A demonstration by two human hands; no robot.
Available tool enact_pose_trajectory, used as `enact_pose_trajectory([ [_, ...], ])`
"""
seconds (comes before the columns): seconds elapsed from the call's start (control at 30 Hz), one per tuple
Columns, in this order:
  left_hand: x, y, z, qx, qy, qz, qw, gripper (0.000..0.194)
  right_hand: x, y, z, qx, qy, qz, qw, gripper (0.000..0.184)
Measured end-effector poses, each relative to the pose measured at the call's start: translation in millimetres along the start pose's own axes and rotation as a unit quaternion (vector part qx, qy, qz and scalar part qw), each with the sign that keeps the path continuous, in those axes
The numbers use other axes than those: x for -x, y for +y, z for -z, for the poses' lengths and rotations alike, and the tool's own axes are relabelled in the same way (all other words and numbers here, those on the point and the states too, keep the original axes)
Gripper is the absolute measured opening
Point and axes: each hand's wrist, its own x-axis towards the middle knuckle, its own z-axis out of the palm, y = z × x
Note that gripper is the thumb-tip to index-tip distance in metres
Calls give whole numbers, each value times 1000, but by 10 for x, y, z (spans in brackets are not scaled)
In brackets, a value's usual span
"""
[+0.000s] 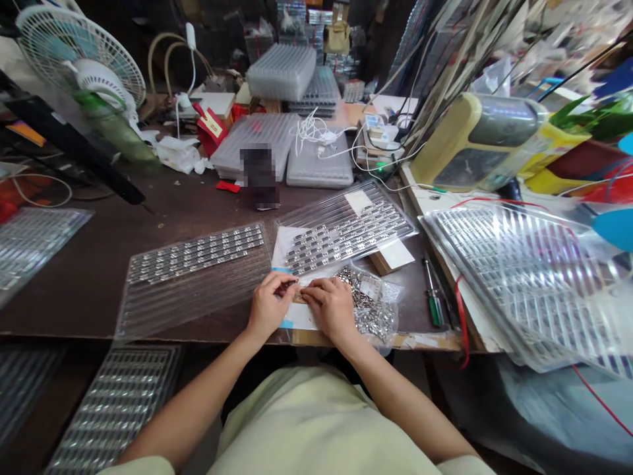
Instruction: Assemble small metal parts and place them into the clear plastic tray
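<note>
Your left hand (270, 307) was closed in a pinch, thumb against fingers, on a small dark piece (289, 283) partly hidden by the fingertips. Your right hand (333, 309) curled close beside it, fingers bunched over a flat tan block (299, 298); whether it gripped anything could not be told. The piece lay at the left fingertips, just left of the right hand's, above a smooth white sheet (307, 319) near the table's front edge.

To the left, a clear, ribbed plastic tray (198, 303) held slanting rows of slim black-and-silver strips (198, 253). A similar tray (316, 211) lay on the far side of your hands, partly filled. Just right of your right hand, a crinkled transparent bag (392, 290) held shiny loose metal parts (368, 313). Farther right lay a green-handled screwdriver (434, 307).
</note>
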Motion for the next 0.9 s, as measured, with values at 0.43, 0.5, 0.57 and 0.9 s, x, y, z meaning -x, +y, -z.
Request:
enact_pose_trajectory([
  [0.43, -54, 79, -48, -62, -67, -33, 995, 14, 208, 381, 250, 94, 25, -16, 995, 14],
  [0.5, -48, 119, -83, -70, -78, -65, 992, 13, 216, 386, 210, 61, 51, -17, 997, 16],
  [0.57, -33, 134, -122, -79, -87, -91, 989, 12, 223, 391, 185, 33, 78, -20, 996, 16],
  [0.9, -5, 38, -215, -97, -108, -106, 984, 10, 231, 410, 190, -27, 96, -26, 995, 21],
])
